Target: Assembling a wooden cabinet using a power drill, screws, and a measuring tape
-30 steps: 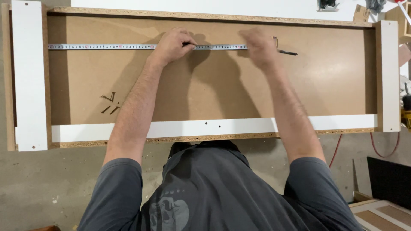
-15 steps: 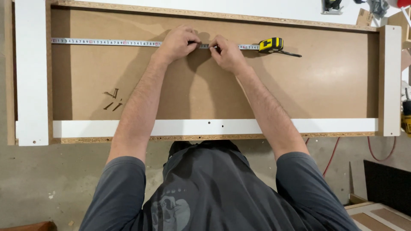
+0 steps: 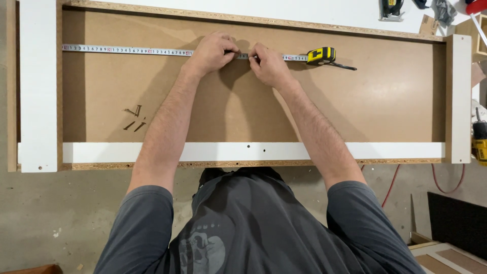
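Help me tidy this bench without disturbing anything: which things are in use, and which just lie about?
In use: tape measure blade, its yellow case, brown back panel, left hand, right hand.

Lying about: loose screws, yellow drill, red cord.

We see tape measure [image 3: 152, 50] stretched across board [image 3: 395, 101], case [image 3: 321, 55] at right end, both hands mid-tape, screws [image 3: 134, 118] lower left, drill [image 3: 479, 142] off right edge.

Below me the grey concrete floor [image 3: 61, 213] is stained and scuffed, with a red cord [image 3: 446, 185] looping across it at my right. A black mat [image 3: 456, 223] and stacked pale panels [image 3: 446, 259] fill the lower right corner.
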